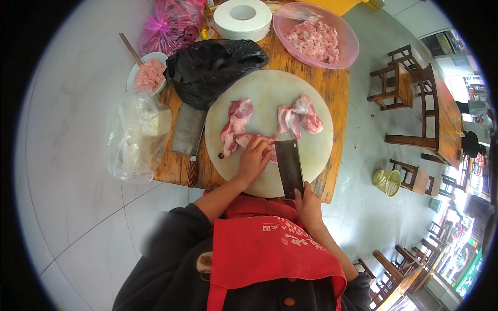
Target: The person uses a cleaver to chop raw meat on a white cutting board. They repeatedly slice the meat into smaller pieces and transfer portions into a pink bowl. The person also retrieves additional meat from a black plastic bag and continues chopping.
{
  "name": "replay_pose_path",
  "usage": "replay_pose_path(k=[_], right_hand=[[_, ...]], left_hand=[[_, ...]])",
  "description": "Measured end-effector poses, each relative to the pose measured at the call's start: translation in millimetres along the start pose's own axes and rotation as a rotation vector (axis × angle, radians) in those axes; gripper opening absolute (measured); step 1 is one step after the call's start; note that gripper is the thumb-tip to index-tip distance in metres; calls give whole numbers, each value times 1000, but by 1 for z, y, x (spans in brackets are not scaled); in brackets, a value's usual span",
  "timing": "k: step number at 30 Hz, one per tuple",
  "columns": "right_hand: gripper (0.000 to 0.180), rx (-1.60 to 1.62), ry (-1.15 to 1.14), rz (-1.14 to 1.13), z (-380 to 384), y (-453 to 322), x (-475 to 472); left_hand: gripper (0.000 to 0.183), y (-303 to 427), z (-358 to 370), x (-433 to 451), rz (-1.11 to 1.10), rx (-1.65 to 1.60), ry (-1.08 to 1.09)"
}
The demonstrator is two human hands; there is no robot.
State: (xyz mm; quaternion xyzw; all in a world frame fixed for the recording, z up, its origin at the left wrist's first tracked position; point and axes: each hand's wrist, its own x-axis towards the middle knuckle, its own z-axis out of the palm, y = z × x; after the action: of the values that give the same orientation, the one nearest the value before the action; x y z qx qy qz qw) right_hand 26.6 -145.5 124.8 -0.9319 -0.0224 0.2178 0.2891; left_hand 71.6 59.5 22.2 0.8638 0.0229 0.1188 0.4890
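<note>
My left hand (255, 157) presses with bent fingers on a strip of raw meat (246, 140) near the front of a round white cutting board (268, 87). My right hand (309, 204) grips the near end of a dark-bladed cleaver (289, 167); its far end is beside the strip and close to my left fingertips. The cleaver's handle is hidden in my hand. Another raw meat piece (238, 118) lies at the board's left, touching or nearly touching the strip. Cut meat pieces (307, 114) lie together at the right.
A second cleaver (188, 130) lies left of the board, by a black plastic bag (218, 66) and a clear bag (136, 144). Behind are a bowl of minced meat with chopsticks (149, 74), a paper roll (243, 19) and a pink basin of chopped meat (315, 39). Wooden stools (398, 83) stand rightward.
</note>
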Motion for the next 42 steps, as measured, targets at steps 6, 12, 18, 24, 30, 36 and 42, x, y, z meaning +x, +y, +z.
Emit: replay_pose_path(k=[6,12,18,24,30,36,42], right_hand=[[30,-53,-24,11,2,-12,15],[31,-3,4,-58,16,-28,75],[29,98,-19,-50,30,-35,114],[30,-16,-29,-41,13,-5,26],[30,-108,20,49,43,-12,46],[29,20,142,-125,52,-50,165],[28,95,313,-142,33,-61,174]], left_hand=[[10,-6,5,1,25,5,6],[10,-12,5,2,-3,-43,9],[12,-13,4,2,-22,-63,-12],[11,-9,4,0,-19,-25,1],[13,-15,3,4,-57,-57,-46],[12,-18,3,-5,35,7,-67],[14,-6,-20,-13,-133,-91,-127]])
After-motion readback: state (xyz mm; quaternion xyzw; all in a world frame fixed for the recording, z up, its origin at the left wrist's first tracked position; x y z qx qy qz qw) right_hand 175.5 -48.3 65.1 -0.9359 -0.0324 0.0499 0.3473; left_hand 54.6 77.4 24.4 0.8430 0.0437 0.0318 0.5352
